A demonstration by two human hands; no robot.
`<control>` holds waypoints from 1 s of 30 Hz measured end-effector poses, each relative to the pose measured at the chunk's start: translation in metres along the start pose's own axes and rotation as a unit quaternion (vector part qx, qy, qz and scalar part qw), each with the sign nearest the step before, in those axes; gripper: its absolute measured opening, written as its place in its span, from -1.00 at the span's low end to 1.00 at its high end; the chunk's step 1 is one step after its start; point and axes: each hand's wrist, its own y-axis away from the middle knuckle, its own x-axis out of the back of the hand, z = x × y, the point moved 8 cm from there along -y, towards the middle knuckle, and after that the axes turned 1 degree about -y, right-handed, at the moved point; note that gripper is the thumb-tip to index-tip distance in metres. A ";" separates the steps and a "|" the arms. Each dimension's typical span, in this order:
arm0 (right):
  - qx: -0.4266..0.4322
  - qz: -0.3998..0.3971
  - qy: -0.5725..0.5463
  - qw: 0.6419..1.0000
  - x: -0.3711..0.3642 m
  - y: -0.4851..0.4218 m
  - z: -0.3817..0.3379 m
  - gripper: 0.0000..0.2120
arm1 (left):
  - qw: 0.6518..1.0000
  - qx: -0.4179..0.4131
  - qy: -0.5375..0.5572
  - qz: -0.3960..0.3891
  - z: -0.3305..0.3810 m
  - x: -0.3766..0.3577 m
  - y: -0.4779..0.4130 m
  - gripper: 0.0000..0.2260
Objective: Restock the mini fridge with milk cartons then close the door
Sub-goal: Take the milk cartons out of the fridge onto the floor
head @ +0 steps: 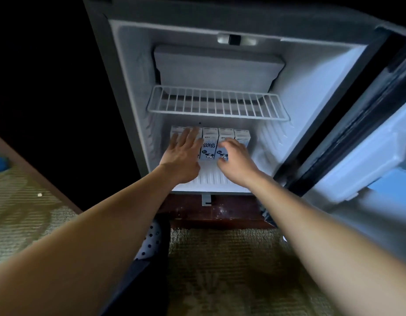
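Row of milk cartons (208,144) stands below the wire shelf (218,106), door (361,137) open; left hand (181,156) flat, fingers spread on the leftmost, right hand (234,158) curled round one, best pushed flush and upright with the row; blue characters, cow face, too blurred to read

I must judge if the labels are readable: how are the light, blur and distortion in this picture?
Head view: light is strongest inside the white mini fridge, and the room left of it is nearly black; the wide lens bows the fridge walls and stretches the forearms; the blue-and-white milk cartons look soft, partly covered by the left hand and right hand.
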 end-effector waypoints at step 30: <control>0.024 0.193 0.236 0.952 -0.010 -0.022 0.017 -0.29 | 0.995 0.006 -0.022 0.098 0.002 -0.033 0.001 -0.28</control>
